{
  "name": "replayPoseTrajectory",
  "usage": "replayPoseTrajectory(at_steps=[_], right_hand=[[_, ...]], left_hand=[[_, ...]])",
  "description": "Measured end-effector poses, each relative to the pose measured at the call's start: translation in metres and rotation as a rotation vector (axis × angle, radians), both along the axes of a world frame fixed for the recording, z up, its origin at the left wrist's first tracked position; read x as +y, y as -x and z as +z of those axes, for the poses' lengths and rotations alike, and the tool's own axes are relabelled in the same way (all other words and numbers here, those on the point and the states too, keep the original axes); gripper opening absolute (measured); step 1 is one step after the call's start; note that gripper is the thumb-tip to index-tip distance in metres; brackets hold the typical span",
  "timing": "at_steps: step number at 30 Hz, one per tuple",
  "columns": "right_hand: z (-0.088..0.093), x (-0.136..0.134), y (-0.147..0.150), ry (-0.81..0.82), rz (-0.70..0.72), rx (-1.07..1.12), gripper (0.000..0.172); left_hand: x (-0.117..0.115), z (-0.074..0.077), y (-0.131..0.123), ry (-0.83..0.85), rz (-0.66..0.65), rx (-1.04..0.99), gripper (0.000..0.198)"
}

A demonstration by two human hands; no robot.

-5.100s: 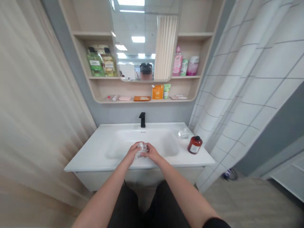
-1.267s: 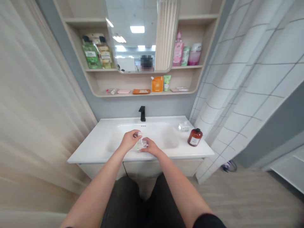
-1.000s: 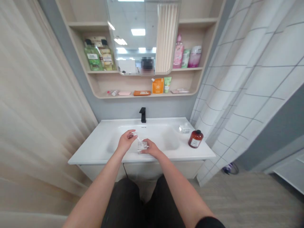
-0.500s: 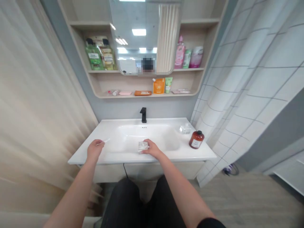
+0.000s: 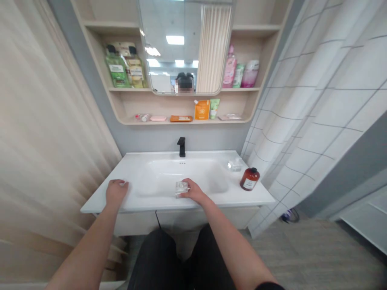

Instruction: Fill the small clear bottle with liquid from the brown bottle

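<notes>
My right hand (image 5: pixel 193 191) is closed on a small clear square container (image 5: pixel 181 187), held above the front part of the white sink basin (image 5: pixel 202 173). To the left, my left hand (image 5: pixel 116 192) is over the left side of the white countertop (image 5: pixel 133 165), its fingers curled. A small whitish bit shows at those fingertips, too small to name. At the right of the counter stand a clear container (image 5: pixel 235 164) and a brown bottle (image 5: pixel 250 179) with a black cap.
Behind the basin stands a black faucet (image 5: pixel 182 147). Above it, a shelf unit (image 5: pixel 130 122) around a mirror (image 5: pixel 172 48) holds several bottles, an orange pouch (image 5: pixel 202 110) and a green tube (image 5: pixel 214 108). Curtains hang on both sides.
My left hand has moved slightly left and down, and the thin white stick seen at its fingertips before no longer shows. My right hand keeps the clear container in nearly the same place.
</notes>
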State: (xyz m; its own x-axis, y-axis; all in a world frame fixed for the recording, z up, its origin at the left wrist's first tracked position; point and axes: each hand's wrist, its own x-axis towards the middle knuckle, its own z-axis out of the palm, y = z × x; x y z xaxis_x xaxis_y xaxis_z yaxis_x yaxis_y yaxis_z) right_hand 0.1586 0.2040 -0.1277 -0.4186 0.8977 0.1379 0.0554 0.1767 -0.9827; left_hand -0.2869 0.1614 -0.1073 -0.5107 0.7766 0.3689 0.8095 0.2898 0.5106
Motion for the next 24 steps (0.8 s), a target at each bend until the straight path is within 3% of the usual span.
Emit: replayPoseTrajectory(at_steps=[9, 14, 16, 19, 21, 24], right_hand=[[-0.002, -0.001, 0.000, -0.002, 0.013, 0.008, 0.077], [-0.008, 0.003, 0.000, -0.048, -0.010, -0.022, 0.080], [-0.007, 0.003, 0.000, -0.061, -0.012, -0.027, 0.081], [-0.002, 0.001, 0.000, -0.069, 0.004, -0.025, 0.080], [0.002, -0.001, 0.000, -0.062, 0.023, -0.014, 0.080], [0.006, -0.004, 0.001, -0.064, 0.055, 0.002, 0.078]], left_hand=[[0.012, -0.012, 0.006, -0.008, -0.130, 0.092, 0.036], [0.001, 0.001, -0.012, -0.170, -0.153, 0.100, 0.035], [-0.006, 0.009, -0.033, -0.210, -0.246, 0.049, 0.041], [-0.015, 0.015, -0.083, -0.166, -0.561, -0.118, 0.057], [-0.018, 0.013, -0.122, -0.072, -0.762, -0.262, 0.069], [-0.020, 0.005, -0.175, 0.043, -0.920, -0.413, 0.089]])
